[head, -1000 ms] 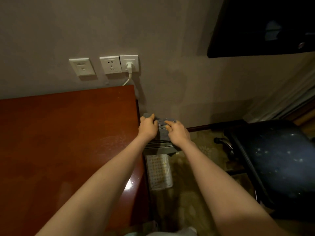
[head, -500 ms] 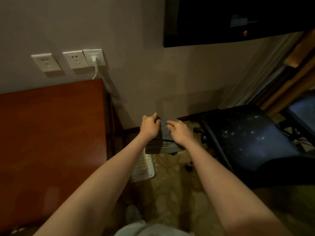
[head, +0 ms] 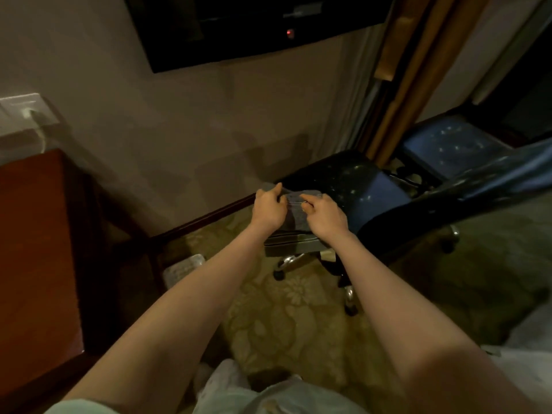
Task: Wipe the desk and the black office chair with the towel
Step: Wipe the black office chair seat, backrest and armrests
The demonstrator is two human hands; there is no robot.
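Towel [head: 294, 225] before the black office chair [head: 358, 186], left hand [head: 268, 209] and right hand [head: 324, 218] fingers clamped on its edge.

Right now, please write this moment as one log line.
left hand: grips towel | right hand: grips towel | black office chair: behind towel | desk: at left
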